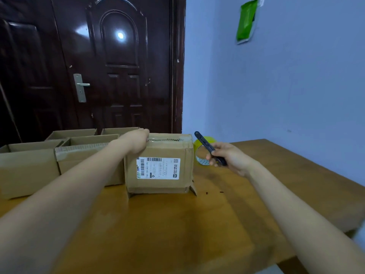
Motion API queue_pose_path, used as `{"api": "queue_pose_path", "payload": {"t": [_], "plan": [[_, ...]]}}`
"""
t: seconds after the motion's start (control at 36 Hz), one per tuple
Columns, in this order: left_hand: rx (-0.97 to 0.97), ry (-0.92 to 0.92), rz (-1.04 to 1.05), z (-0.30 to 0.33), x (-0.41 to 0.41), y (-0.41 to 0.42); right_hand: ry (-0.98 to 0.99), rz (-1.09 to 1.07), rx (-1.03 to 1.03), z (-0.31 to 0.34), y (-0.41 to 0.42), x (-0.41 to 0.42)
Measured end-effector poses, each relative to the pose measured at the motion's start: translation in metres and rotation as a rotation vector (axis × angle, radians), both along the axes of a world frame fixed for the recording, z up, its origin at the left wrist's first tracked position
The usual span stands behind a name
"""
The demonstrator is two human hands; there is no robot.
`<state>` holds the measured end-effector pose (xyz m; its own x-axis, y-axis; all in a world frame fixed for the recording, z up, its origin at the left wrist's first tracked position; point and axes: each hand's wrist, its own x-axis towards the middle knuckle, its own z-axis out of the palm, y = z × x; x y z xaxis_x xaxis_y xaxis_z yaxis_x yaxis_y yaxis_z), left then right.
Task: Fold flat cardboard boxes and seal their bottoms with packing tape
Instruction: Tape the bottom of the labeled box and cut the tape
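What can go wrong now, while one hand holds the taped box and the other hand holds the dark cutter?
1. The left hand rests on the taped top of the labelled box, in line with the seam; a cut along it might reach the fingers.
2. The right hand grips the cutter pointing up toward the box; a slip may slash the tape.
3. The tape roll stands on edge behind the cutter and might roll if bumped.

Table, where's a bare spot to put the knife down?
Bare wood lies on the table in front of the labelled box, and right of the tape roll toward the wall. The left is crowded with open boxes.
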<state>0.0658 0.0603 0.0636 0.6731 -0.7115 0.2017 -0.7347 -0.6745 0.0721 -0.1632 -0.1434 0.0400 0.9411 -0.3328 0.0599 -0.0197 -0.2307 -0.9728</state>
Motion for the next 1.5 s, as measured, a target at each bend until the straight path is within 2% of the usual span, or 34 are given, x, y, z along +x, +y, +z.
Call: {"api": "queue_pose_path", "payload": {"t": [0.28, 0.39, 0.47, 0.56, 0.64, 0.75, 1.17, 1.5], "plan": [[-0.016, 0.012, 0.022, -0.001, 0.001, 0.0, 0.029, -0.128, -0.062, -0.005, -0.001, 0.003], [-0.026, 0.023, 0.027, -0.001, 0.0, 0.0, -0.078, -0.182, -0.015, -0.007, 0.002, 0.005], [-0.029, 0.019, 0.027, -0.002, 0.0, 0.001, -0.162, -0.294, -0.087, -0.005, 0.003, 0.007], [-0.034, 0.018, 0.029, -0.003, 0.0, 0.001, -0.353, -0.385, 0.037, -0.002, 0.004, 0.006], [-0.047, 0.022, 0.026, -0.003, 0.0, 0.001, -0.445, -0.366, 0.145, 0.002, 0.006, 0.006], [-0.053, 0.025, 0.016, -0.003, 0.0, 0.001, -0.452, -0.323, 0.214, 0.002, 0.011, 0.012], [-0.092, 0.047, 0.006, -0.005, 0.0, 0.004, -0.347, -0.409, 0.029, -0.007, 0.012, 0.027], [-0.113, 0.049, -0.008, -0.005, -0.003, 0.008, -0.266, -0.44, 0.053, 0.001, 0.015, 0.042]]}}
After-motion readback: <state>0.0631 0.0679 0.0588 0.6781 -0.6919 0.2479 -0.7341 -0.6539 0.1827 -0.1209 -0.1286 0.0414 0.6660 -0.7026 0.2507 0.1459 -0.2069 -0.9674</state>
